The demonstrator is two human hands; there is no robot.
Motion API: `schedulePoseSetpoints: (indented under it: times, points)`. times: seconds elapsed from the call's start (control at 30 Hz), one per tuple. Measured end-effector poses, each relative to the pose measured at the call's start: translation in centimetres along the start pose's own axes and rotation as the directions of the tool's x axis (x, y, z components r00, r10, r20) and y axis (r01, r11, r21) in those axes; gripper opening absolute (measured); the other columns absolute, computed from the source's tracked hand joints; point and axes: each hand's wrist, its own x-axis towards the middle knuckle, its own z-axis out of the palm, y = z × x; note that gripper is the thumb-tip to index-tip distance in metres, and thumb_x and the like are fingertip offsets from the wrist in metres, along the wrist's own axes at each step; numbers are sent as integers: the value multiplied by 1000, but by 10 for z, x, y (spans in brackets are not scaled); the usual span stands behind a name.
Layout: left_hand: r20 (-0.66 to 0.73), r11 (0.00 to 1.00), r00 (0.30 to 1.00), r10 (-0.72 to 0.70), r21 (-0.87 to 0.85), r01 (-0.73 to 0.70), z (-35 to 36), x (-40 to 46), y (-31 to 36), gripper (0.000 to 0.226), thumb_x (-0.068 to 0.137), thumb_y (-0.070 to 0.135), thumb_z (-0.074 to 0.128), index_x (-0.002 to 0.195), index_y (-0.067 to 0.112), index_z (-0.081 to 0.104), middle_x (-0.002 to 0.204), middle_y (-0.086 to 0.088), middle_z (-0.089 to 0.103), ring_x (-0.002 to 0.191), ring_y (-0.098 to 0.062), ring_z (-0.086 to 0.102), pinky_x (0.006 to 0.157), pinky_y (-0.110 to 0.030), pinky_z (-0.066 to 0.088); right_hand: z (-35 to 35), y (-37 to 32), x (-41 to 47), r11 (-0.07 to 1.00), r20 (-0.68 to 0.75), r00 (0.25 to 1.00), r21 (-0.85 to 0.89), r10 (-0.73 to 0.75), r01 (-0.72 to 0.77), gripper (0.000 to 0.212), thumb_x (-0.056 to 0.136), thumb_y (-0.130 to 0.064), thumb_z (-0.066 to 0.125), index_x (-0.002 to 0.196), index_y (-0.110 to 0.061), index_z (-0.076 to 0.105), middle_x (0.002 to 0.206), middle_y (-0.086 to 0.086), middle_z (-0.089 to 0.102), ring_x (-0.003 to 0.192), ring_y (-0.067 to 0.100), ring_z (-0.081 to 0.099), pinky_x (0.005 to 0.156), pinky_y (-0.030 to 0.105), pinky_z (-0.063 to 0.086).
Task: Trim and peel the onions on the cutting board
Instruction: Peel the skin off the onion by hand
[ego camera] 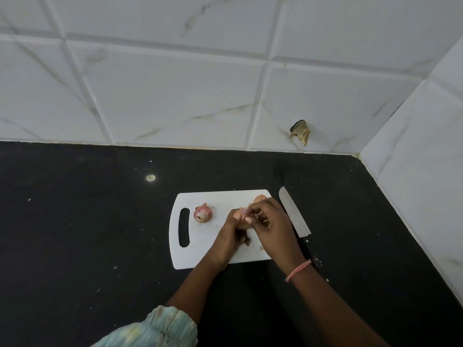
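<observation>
While bare board (200, 251) remains at frame centre-left, the left hand (231, 236) grips an onion (242, 222); right hand (271, 225) fingertips pinch its skin.

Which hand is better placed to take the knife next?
Probably the right hand: the knife lies just beside it, off the board's right edge. The left hand grips the onion.

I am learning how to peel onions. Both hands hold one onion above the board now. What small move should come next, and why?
Probably the right hand should pull the loose skin it pinches away from the onion that the left hand grips. The knife lies beside the cutting board, so cutting seems done for this one. A second onion waits on the board.
</observation>
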Motion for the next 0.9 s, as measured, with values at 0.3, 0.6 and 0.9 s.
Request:
schedulePoseSetpoints:
  times: [0.3,0.6,0.9]
  points:
    - [-28,998,999,31,46,-30,2,-3,3,44,97,58,34,121,25,49,113,-18,57,85,-24,55,74,-29,51,-1,-5,-2,999,-30,999,-37,20,-21,5,86,-22,71,89,-25,68,97,-16,57,83,2,60,63,19,53]
    - [-77,994,996,53,98,-45,7,-7,5,41,93,57,33,128,36,35,129,-8,51,108,-31,60,80,-30,58,-1,-7,1,997,10,1000,-69,15,-14,4,89,-12,66,89,-17,65,96,-10,55,84,-2,58,65,8,47]
    - [-67,981,994,89,180,-76,8,-15,4,34,98,56,25,129,41,29,135,11,43,117,-3,55,86,-14,49,4,-1,8,900,99,990,-417,-96,129,15,97,-26,49,99,-16,60,107,-4,52,89,5,49,70,17,44]
